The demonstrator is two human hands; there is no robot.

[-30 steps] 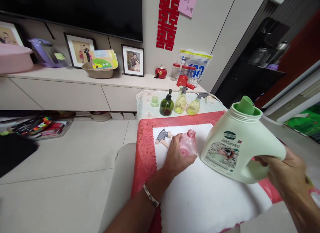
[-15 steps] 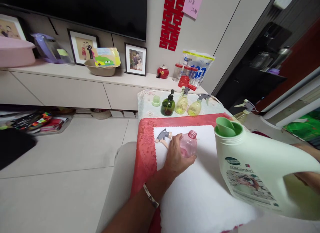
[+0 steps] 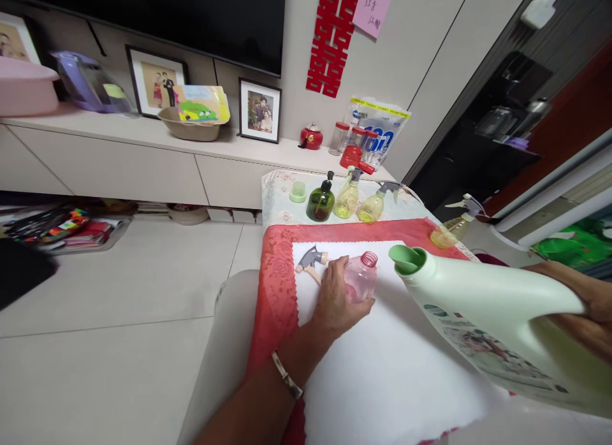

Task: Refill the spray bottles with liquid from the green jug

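My left hand [image 3: 337, 298] is wrapped round a small open pink bottle [image 3: 361, 277] that stands on a white cloth [image 3: 382, 368]. My right hand [image 3: 581, 308] grips the handle of a large pale green detergent jug [image 3: 497, 317]. The jug is tilted far over, and its uncapped green spout [image 3: 407, 259] points left, just right of the pink bottle's mouth. A grey spray-trigger head [image 3: 310, 259] lies on the cloth beside my left hand.
At the table's far end stand a dark green pump bottle [image 3: 319, 201], two yellow-green spray bottles [image 3: 345, 196] and a green cap [image 3: 297, 191]. Another spray bottle [image 3: 449, 231] sits at the right edge. A red cloth [image 3: 275, 273] lies under the white one.
My right hand has tipped the jug from nearly upright to almost level, and its spout has swung down and left toward the pink bottle. My left hand stayed on the bottle.
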